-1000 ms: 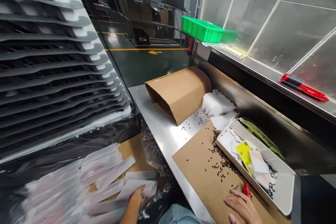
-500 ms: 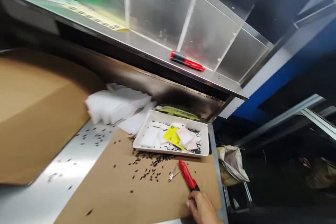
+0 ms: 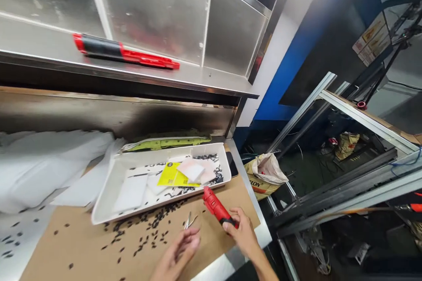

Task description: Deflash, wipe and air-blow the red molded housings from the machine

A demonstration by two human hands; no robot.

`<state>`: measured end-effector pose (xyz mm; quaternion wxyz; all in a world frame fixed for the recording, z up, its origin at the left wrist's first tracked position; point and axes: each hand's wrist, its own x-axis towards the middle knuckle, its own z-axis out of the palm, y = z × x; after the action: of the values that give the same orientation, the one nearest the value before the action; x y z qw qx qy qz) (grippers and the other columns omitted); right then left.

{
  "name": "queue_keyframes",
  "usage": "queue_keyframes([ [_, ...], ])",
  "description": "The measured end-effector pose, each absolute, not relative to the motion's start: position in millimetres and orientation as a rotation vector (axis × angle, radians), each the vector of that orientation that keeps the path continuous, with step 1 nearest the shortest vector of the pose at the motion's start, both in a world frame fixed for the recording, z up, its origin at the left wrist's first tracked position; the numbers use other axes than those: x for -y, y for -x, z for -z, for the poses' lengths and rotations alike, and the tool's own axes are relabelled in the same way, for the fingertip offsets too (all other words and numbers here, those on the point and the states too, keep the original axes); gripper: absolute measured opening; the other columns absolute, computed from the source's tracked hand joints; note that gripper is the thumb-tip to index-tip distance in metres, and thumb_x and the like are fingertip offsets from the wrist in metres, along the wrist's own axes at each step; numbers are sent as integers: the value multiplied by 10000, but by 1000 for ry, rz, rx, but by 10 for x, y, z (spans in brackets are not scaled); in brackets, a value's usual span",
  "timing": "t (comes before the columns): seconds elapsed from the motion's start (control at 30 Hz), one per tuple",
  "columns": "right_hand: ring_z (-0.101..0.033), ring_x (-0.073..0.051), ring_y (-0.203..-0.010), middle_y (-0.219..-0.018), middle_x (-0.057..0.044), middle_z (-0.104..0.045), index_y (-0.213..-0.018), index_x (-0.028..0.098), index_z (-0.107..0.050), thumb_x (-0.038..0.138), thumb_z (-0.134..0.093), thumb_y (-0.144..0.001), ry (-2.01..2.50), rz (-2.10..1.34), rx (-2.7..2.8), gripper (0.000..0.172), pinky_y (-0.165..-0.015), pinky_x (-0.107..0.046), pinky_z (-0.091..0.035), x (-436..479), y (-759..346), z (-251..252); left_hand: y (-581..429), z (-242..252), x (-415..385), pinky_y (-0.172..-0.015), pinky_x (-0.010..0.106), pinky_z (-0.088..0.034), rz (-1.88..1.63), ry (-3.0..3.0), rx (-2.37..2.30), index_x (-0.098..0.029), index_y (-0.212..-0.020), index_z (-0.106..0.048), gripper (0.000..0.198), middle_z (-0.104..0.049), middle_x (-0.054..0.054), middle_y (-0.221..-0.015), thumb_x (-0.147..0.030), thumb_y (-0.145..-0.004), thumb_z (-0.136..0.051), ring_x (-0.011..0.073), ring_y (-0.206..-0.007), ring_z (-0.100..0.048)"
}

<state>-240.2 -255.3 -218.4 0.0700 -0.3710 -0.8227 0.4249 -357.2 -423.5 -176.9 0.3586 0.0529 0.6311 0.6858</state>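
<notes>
The left hand (image 3: 176, 252) and right hand (image 3: 240, 232) are bare, as are the forearms (image 3: 260, 263).

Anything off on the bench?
Yes: small black pieces are spilled across the brown cardboard sheet, outside the white tray, with more inside it. They lie loose and scattered rather than contained.
</notes>
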Motion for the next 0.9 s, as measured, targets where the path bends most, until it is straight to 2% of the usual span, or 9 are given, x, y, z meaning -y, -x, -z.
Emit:
queue_keyframes([
  [0.1,-711,-226,-885,-904,-4,-760,-1243,231,-553,241,-690,-794,958,-1501,2425,469,-807,-334,-539,2600,2272,1727,3270,1822,4000,-1018,538,-465,-1793,-126,-1448,-206,-1156,-666,779,-675,180,-1201,-665,-543,-807,424,-1177,-576],
  [0.2,-621,-262,-1142,-1147,-33,-711,-1225,270,-582,217,-810,-649,803,-1566,2355,621,-1005,-395,-458,2730,2216,1281,3154,1699,3952,-1072,468,-436,-1829,-56,-1144,-279,-1359,-509,836,-592,120,-1376,-592,-637,-792,368,-1296,-500],
  [0.23,-557,-278,-1235,-1255,-56,-657,-1198,270,-606,226,-815,-641,781,-1522,2307,596,-1064,-421,-411,2775,2209,1178,3154,1641,3959,-1095,452,-413,-1842,-11,-1043,-293,-1349,-518,786,-603,102,-1369,-537,-660,-806,351,-1307,-494],
  [0.3,-420,-293,-1364,-1415,-81,-525,-1080,263,-669,277,-763,-709,799,-1370,2185,384,-1139,-461,-321,2852,2202,1069,3184,1540,3986,-1112,451,-400,-1892,105,-893,-294,-1257,-601,642,-652,82,-1310,-452,-679,-831,339,-1295,-510],
  [0.4,-326,-305,-1417,-1475,-85,-440,-876,256,-716,320,-655,-804,873,-1263,2110,114,-1174,-515,-224,2939,2206,1094,3238,1480,4024,-1038,435,-487,-1983,234,-844,-275,-1085,-692,528,-714,75,-1202,-439,-618,-874,348,-1245,-556],
  [0.5,-360,-324,-1393,-1441,-112,-470,-833,243,-725,299,-663,-773,884,-1387,2123,103,-1165,-543,-213,3017,2250,1181,3246,1505,4052,-967,348,-536,-2008,184,-854,-284,-1060,-708,456,-701,63,-1234,-434,-655,-851,325,-1251,-554],
  [0.6,-411,-334,-1356,-1395,-134,-515,-759,218,-709,253,-662,-730,878,-1515,2051,65,-1147,-550,-229,3072,2323,1216,3213,1550,4072,-996,325,-517,-2018,72,-865,-323,-1094,-699,366,-665,31,-1301,-399,-747,-789,293,-1255,-555],
  [0.77,-500,-333,-1280,-1340,-145,-567,-684,203,-702,274,-683,-690,859,-1688,1903,73,-1120,-532,-262,3064,2382,1225,3162,1612,4068,-1035,357,-492,-2058,-68,-958,-306,-1059,-719,343,-668,45,-1292,-378,-734,-803,307,-1261,-548],
  [0.9,-508,-329,-1272,-1338,-143,-569,-682,203,-704,310,-683,-700,833,-1755,1896,111,-1105,-521,-280,3017,2362,1243,3144,1651,4038,-1055,446,-473,-2048,-185,-1046,-321,-1045,-720,274,-691,56,-1243,-410,-787,-745,322,-1257,-551],
])
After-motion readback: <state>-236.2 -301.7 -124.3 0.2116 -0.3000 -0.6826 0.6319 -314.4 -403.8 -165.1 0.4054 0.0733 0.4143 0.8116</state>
